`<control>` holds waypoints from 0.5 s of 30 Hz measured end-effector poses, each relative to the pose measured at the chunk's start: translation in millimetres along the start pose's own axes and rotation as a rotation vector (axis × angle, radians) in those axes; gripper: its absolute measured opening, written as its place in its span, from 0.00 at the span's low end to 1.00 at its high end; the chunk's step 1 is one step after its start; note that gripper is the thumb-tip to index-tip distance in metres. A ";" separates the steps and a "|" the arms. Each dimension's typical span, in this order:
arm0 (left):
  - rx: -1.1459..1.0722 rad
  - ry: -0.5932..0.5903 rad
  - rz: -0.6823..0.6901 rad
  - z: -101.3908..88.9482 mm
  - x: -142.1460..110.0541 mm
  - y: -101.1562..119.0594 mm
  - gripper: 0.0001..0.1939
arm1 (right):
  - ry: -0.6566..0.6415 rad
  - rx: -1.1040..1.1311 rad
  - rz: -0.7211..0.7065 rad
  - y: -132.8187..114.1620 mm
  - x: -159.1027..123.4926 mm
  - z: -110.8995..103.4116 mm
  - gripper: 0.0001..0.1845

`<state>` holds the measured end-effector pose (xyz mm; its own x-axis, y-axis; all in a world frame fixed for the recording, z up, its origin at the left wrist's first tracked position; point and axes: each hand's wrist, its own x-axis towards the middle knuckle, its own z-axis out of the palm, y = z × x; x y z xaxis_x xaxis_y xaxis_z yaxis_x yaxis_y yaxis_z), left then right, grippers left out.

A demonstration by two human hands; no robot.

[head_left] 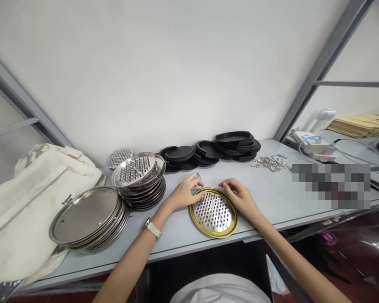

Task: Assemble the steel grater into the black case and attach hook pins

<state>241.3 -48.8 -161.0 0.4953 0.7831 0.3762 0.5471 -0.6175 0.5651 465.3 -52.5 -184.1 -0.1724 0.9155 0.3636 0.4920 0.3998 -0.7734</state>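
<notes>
1. Two hands work over the table (177, 227) in the head view, on either side of a yellow-rimmed tray (217, 234) near the front edge.
2. Inside the tray lies a perforated disc (213, 212), flat and face up, with the yellow rim around it.
3. Left hand (187, 191): thumb and fingers stand apart, the thumb over the tray's far left rim. A small clip (198, 175) shows beside the fingertips; whether they have hold of it cannot be told.
4. Right hand (240, 195): fingers loosely bent at the far right rim; their grip cannot be told.
5. Farther left, a tray pile (85, 214) shows the flat inner face of its top tray.
6. Behind it, a darker pile (145, 202) carries more perforated discs (135, 170) on top.
7. Black trays (178, 153) lie in overlapping heaps along the wall.
8. Loose clips (270, 163) lie right of them.
9. At far left, a cream bag (41, 185) slumps beside the tray pile.
</notes>
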 end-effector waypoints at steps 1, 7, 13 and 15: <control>0.002 -0.008 0.021 -0.6 0.2 1.1 0.08 | -0.013 -0.016 -0.010 -1.3 -0.7 0.9 0.11; -0.018 -0.054 0.050 -0.1 0.9 1.4 0.05 | -0.099 -0.062 -0.026 -5.0 -1.9 3.1 0.08; 0.009 -0.025 0.051 0.1 0.0 1.0 0.05 | -0.126 -0.085 -0.061 -2.8 -1.2 3.9 0.08; 0.014 -0.033 0.051 -0.3 -0.4 1.1 0.05 | -0.121 -0.079 -0.051 -2.3 -1.1 4.5 0.09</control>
<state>241.5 -49.8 -160.4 0.5445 0.7477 0.3802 0.5298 -0.6580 0.5351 460.5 -54.1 -185.1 -0.2977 0.8950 0.3322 0.5452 0.4450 -0.7104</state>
